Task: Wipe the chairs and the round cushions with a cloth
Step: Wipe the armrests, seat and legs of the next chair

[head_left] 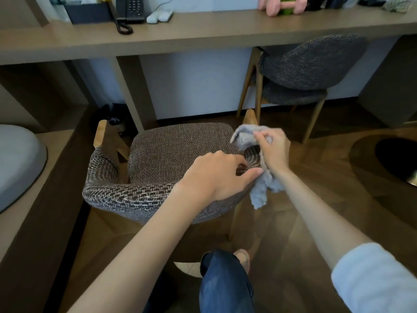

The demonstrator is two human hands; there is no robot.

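Seen from above, a person stands behind a woven brown chair (180, 152) that faces a long wooden desk (203, 39). The left hand (216, 175) grips the curved backrest (126, 197), fingers curled over its top edge, thumb stretched toward a grey cloth (244, 137). The right hand (274, 152) holds that cloth bunched in curled fingers against the chair's right arm, one end hanging down. Open wooden floor (327, 177) lies to the right; a raised ledge (45, 177) with a round grey cushion (15, 163) sits close on the left. A second chair (313, 64) is tucked under the desk, which carries a telephone (129, 7) and a pink dumbbell (282, 5)
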